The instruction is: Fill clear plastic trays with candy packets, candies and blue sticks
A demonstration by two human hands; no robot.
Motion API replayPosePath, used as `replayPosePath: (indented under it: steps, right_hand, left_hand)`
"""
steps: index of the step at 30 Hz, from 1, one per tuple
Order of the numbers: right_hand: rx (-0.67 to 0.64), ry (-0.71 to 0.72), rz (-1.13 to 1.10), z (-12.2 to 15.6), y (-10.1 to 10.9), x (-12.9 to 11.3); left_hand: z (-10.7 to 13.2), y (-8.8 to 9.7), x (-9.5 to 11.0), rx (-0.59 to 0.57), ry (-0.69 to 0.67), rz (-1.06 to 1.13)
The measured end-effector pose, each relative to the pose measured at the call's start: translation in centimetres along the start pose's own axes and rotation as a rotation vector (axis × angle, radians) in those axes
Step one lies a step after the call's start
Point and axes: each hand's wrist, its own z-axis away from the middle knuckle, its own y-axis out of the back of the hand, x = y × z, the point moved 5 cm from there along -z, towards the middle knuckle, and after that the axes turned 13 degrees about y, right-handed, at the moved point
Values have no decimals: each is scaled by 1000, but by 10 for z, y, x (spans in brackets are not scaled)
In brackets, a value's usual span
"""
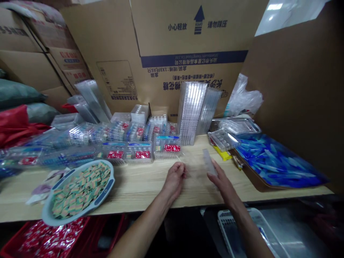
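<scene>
My left hand (175, 176) rests on the wooden table (139, 186) with its fingers curled closed on the edge of a thin clear plastic piece (192, 163) that I can barely make out. My right hand (219, 175) is closed on a narrow clear plastic case (208, 162), held tilted above the table. Just beyond the hands lie rows of filled clear cases (139, 149) with red and blue contents. A tall stack of empty clear cases (192, 111) stands behind them.
A grey-blue bowl (106, 191) of small striped pieces overhangs the front edge at left. A tray of blue items (274, 161) sits at right, with an open clear case (224, 139) beside it. Cardboard boxes (188, 53) wall the back. A red crate (40, 240) and a white basket (228, 225) sit below.
</scene>
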Motion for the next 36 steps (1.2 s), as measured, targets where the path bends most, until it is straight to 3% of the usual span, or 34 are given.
replayPosePath:
  steps: [4, 6, 8, 11, 15, 17, 21, 24, 28, 31, 36]
  right_hand:
    - [-42, -225, 576, 5, 37, 34]
    - [-63, -288, 719, 7, 47, 45]
    - [-22, -274, 715, 3, 52, 41]
    - [14, -201, 284, -9, 47, 13]
    - [-165, -202, -612, -27, 17, -49]
    - [-204, -238, -782, -34, 5, -72]
    - [-282, -156, -794, -52, -9, -94]
    - [-217, 50, -613, -77, -8, -102]
    - [-26, 466, -31, -114, -16, -116]
    - [-105, 682, 342, -130, -53, -118]
    - [-269, 782, 572, -132, -106, -100]
  left_hand:
    - [13, 15, 33, -94, 22, 55]
    - [19, 19, 44, -139, 20, 65]
    - [23, 21, 50, -146, 3, 50]
    - [23, 23, 48, -150, -11, 14]
    - [19, 21, 41, -179, -8, 31]
    - [18, 20, 38, -189, 8, 61]
    - [20, 26, 42, -164, 0, 94]
    - [17, 45, 54, -31, -49, 73]
    - [12, 82, 83, 302, -306, -33]
    - [14, 99, 110, 497, -549, -245]
    - [18, 97, 144, 679, -751, -892]
